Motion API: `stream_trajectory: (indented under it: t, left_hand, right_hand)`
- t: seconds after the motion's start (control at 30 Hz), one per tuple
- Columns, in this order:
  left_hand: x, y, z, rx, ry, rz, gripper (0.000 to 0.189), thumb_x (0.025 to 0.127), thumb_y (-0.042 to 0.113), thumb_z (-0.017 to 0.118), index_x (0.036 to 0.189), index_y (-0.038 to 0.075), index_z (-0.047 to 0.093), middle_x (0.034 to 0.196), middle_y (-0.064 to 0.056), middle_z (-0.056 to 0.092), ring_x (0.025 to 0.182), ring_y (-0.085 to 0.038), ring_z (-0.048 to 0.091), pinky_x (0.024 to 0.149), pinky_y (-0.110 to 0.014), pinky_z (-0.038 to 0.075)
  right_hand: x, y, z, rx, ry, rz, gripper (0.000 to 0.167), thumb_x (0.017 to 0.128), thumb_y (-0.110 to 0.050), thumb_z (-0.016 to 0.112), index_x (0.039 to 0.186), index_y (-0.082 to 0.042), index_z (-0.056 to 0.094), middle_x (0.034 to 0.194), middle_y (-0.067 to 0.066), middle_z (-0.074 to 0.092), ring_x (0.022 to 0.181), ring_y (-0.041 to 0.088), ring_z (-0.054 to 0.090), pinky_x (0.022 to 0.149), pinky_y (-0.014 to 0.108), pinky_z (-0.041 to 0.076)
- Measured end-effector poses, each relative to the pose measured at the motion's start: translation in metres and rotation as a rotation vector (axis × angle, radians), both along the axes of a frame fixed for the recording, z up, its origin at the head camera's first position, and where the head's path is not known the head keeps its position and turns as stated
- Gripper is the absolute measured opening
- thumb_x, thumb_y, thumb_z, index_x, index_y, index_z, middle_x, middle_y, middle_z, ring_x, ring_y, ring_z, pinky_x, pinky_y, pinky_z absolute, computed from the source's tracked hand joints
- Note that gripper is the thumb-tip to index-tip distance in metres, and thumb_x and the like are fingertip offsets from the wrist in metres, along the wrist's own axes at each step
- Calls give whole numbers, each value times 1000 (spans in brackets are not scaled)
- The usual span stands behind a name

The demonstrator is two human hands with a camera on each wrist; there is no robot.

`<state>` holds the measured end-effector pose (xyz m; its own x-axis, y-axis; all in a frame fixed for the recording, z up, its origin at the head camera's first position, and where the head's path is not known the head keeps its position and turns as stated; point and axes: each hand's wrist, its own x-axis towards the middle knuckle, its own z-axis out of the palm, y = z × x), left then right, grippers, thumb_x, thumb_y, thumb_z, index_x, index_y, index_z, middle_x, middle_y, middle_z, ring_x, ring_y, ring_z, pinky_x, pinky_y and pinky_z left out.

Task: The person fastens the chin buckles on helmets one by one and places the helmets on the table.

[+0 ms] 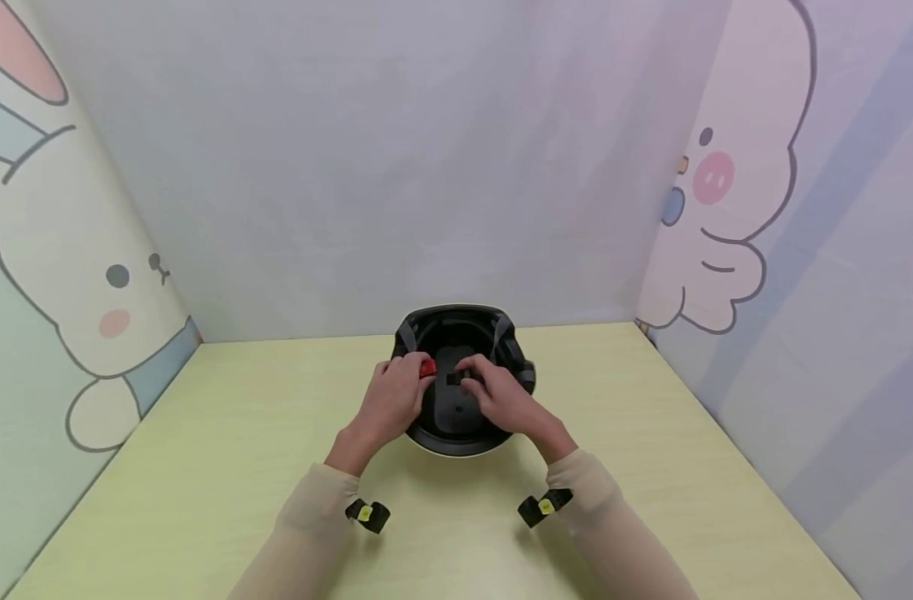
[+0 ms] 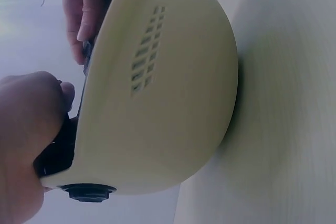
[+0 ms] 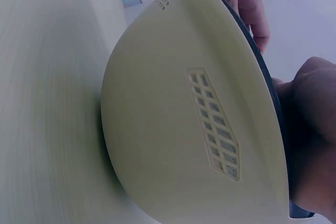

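A cream helmet [image 2: 184, 114] lies upside down on the table, its black padded inside [image 1: 456, 412] facing up. Over its left half, my left hand [image 1: 391, 398] pinches a red buckle piece [image 1: 428, 367]. From the other side, my right hand [image 1: 505, 402] holds a black buckle piece [image 1: 454, 378] between thumb and fingers. The two pieces are apart, with a small gap between them. Grey straps [image 1: 407, 336] run up both sides of the helmet. In the right wrist view, the vented shell [image 3: 157, 93] hides most of what the fingers hold.
The pale yellow-green table [image 1: 276, 417] surrounds the helmet. A plain wall [image 1: 396, 167] stands behind it, and side walls with cartoon animals [image 1: 715, 192] flank the table. Each sleeve carries a black wrist device [image 1: 368, 515] with a yellow mark.
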<state>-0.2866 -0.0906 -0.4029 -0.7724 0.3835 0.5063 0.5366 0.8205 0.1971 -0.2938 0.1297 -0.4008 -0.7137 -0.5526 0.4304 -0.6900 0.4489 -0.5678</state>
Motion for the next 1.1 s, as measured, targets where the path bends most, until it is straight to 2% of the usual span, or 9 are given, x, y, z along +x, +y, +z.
stream_trajectory:
  t: [0.2,0.43,0.7,0.83,0.97,1.1]
  left_hand:
    - [0,-1,-4,-22,26,-15,29,100,20,62,125,5,56,110,-11,64,97,-30,58,93,-53,43]
    - [1,-1,-6,-19,59,-45,30,100,19,63,126,5,55,112,-10,65,99,-29,59,92,-53,44]
    - [3,0,-3,-27,57,-58,30,100,18,62,127,5,56,112,-11,65,100,-30,58,92,-52,44]
    - [4,0,-3,-34,59,-61,29,100,17,62,127,6,56,112,-11,65,101,-30,58,92,-52,44]
    - [4,1,-3,-40,66,-68,30,100,18,61,127,6,56,111,-11,65,101,-30,58,92,-53,44]
    - [5,2,-2,-42,75,-67,29,100,17,63,126,7,56,110,-12,65,100,-31,59,90,-53,45]
  right_hand:
    - [-1,-3,0,-113,6,-30,21,105,-5,49,125,-1,55,81,0,52,71,13,50,66,30,45]
    - [-3,-12,-6,-232,-17,-53,21,106,-7,48,123,0,58,83,2,53,72,16,51,69,32,45]
    - [-4,-19,-10,-274,-38,-63,23,105,-2,47,124,6,56,83,11,54,71,19,50,68,30,43]
    - [10,-21,5,-261,-69,-53,23,104,2,46,124,11,55,84,18,55,72,21,50,68,28,42]
    - [25,-23,22,-258,-77,-35,22,103,4,46,122,12,54,83,19,54,71,21,50,67,29,43]
    - [26,-25,21,-250,-79,-40,21,103,5,46,121,12,55,82,16,54,72,22,51,69,29,44]
